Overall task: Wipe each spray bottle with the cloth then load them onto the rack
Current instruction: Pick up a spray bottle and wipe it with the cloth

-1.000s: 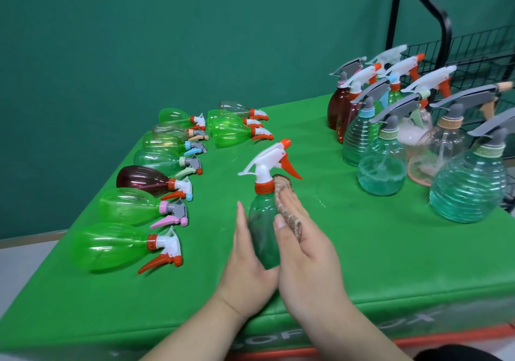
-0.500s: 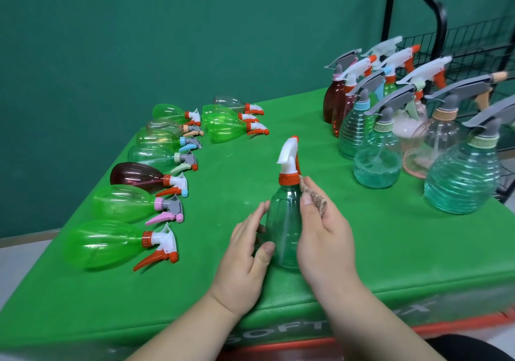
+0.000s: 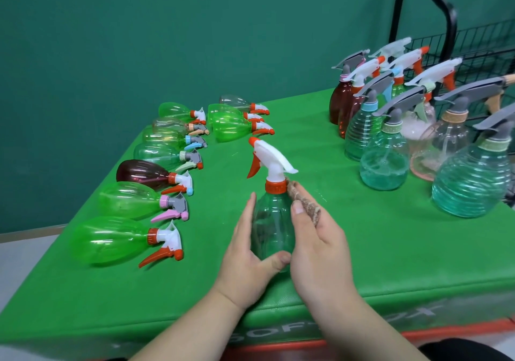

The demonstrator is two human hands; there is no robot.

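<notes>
The surface (image 3: 362, 249) wears a bright green cover with pale lettering along its front edge. Down its left side a row of seven spray bottles (image 3: 128, 200) lies flat, mostly green with one dark brown bottle (image 3: 142, 172) among them, triggers toward the middle, and a trio of bottles (image 3: 234, 129) lies just beyond the row's far end. On the right a cluster of upright bottles (image 3: 384, 162) stands close together, teal, clear, pink and brown, while one green bottle (image 3: 271, 229) stands upright near the front middle, its base hidden.

bottle (image 3: 273, 229): turned half round; nozzle (image 3: 252, 141) right→left | left hand (image 3: 248, 260): thumb now across front
</notes>
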